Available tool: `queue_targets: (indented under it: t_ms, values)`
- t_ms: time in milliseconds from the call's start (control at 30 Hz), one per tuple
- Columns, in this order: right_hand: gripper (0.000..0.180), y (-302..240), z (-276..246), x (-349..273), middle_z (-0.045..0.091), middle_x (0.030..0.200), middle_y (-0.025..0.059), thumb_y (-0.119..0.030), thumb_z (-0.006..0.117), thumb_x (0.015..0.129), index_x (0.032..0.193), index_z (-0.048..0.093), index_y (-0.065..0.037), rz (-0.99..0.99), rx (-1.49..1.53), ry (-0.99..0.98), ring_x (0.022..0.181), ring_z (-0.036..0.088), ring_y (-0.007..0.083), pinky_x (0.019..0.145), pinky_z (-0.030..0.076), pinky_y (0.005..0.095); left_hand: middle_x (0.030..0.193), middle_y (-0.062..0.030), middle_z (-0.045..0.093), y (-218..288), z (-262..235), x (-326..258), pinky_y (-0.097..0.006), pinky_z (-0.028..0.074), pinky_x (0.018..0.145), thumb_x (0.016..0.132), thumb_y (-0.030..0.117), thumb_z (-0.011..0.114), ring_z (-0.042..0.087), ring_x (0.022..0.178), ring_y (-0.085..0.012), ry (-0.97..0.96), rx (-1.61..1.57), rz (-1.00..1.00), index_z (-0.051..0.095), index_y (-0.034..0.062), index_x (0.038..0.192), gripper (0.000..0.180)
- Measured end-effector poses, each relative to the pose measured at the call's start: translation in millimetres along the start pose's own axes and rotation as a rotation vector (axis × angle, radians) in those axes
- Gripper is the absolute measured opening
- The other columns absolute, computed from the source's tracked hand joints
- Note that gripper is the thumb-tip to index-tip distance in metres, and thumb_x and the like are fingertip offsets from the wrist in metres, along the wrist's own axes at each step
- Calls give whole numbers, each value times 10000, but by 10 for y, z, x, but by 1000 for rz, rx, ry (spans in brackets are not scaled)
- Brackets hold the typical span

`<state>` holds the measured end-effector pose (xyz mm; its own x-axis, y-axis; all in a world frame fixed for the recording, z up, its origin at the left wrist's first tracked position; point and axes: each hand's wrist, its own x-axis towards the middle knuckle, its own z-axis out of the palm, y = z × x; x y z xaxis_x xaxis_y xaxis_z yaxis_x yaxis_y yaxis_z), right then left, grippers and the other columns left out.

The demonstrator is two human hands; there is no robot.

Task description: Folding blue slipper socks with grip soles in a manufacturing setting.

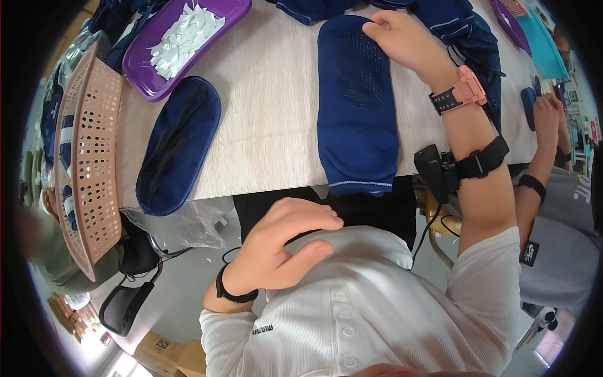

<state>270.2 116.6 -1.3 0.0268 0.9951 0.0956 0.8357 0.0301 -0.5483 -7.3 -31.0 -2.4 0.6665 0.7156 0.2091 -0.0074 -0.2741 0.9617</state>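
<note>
A navy sock [358,135] lies flat on the table, its dotted grip patch up and its white-striped cuff hanging just over the near edge. At its far right corner, my right hand [405,41] has the thumb and curled fingers closed on the fabric. My left hand [286,245] hovers in front of my body, short of the table edge, thumb and fingers apart with nothing between them. On the left of the table rests a navy oval piece with black straps, like an eye mask [179,147].
A purple tray [141,69] holds many small white slips. Left of it stands a pink perforated basket [97,163]. More navy socks [449,22] are heaped at the far side. On the right, a co-worker's hands [548,116] are near another dark blue item; a teal tray [546,47] is beyond.
</note>
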Motion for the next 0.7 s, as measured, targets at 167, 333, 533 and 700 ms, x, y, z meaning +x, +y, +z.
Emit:
queue_targets:
  t_ms: [167, 333, 533, 700]
  values:
    - [283, -94, 25, -35, 588, 751, 63, -259, 537, 829, 922, 591, 3, 119, 42, -21, 686, 545, 147, 647, 426, 277, 1024, -68, 572, -34, 110, 162, -343, 388, 825, 637, 115, 704, 518, 988, -245, 263, 569, 280, 609, 90, 1012, 388]
    - [201, -330, 17, -103, 617, 741, 115, -150, 574, 787, 862, 592, 36, 51, 20, 83, 694, 578, 187, 647, 446, 281, 1170, -89, 515, -190, 302, 343, -410, 306, 924, 655, 294, 713, 425, 1148, -284, 112, 898, 283, 532, 70, 1149, 572]
    - [236, -261, -38, -56, 624, 752, 146, -219, 565, 787, 826, 619, 8, 69, 295, 85, 693, 599, 234, 648, 458, 303, 1184, -40, 517, -219, 294, 418, -382, 293, 958, 557, 141, 716, 448, 1142, -231, -34, 1042, 216, 555, 143, 1151, 616]
    - [252, -181, -24, -6, 635, 801, 163, -232, 523, 797, 842, 636, -11, -44, 29, 129, 733, 618, 268, 669, 470, 319, 1164, -21, 528, -162, 234, 381, -376, 308, 970, 525, 83, 692, 464, 1124, -206, -32, 955, 154, 584, 153, 1113, 602]
